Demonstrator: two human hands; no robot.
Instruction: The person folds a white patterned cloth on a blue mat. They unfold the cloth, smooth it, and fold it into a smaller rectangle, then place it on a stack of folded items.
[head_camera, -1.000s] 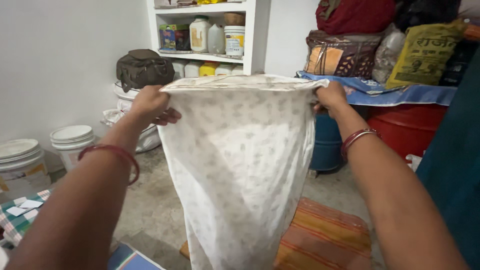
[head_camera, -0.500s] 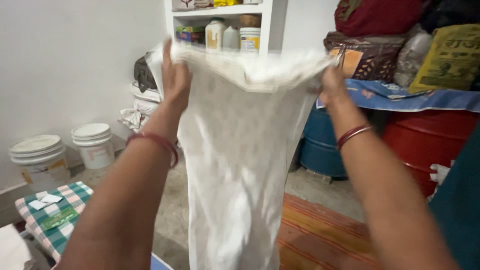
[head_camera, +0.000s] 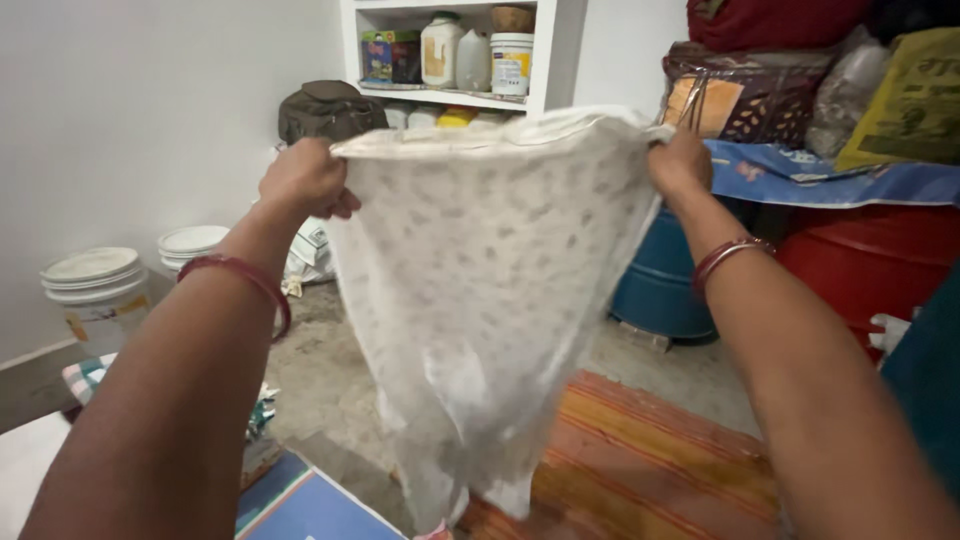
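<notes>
Right now the white printed cloth (head_camera: 490, 300) hangs in the air in front of the person, stretched along its top edge between two raised hands and tapering down to a loose tail just above the striped orange mat (head_camera: 640, 470). The left hand (head_camera: 305, 180) has its fingers clamped on the top left corner, the edge bunched inside the fist; the right hand (head_camera: 680, 160) pinches the opposite corner, fingers closed on the hem. To hold it out well, I judge, both grips should sit right at the corners and level with each other, so the top edge runs taut and straight instead of sagging in the middle. The lower part looks twisted and gathered, so the cloth is not yet flat. Behind it stand a blue drum (head_camera: 665, 285), a red drum (head_camera: 870, 270) and white buckets (head_camera: 95, 290) on the floor, all well apart from the cloth.
</notes>
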